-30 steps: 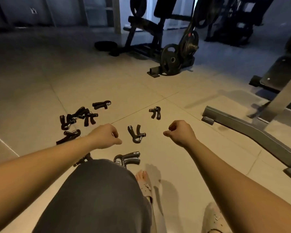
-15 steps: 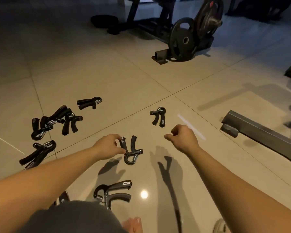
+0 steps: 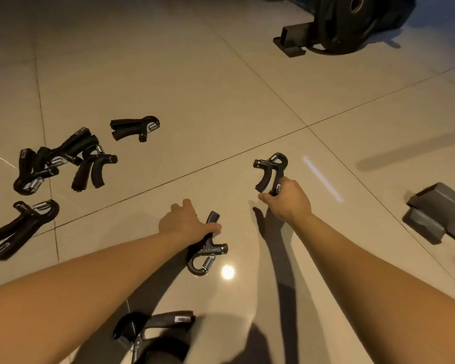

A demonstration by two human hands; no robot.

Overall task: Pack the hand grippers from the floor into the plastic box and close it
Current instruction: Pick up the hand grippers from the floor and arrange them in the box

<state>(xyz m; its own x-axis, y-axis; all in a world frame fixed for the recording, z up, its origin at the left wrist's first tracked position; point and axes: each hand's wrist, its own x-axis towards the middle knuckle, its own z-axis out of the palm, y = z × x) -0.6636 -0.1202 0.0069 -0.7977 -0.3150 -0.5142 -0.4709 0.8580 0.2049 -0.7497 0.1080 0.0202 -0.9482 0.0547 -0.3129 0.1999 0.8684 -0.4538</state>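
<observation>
The left hand (image 3: pixel 184 224) curls its fingers round the near hand gripper (image 3: pixel 208 256), the right hand (image 3: pixel 286 203) pinches the far hand gripper (image 3: pixel 269 172), both down at the floor (image 3: pixel 195 88) (no box in sight), so nearly all packing seems left.

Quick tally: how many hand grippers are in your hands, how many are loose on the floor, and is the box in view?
Held hand grippers: 2
Loose hand grippers on floor: 6
Plastic box: 0 in view
Total hand grippers: 8
</observation>
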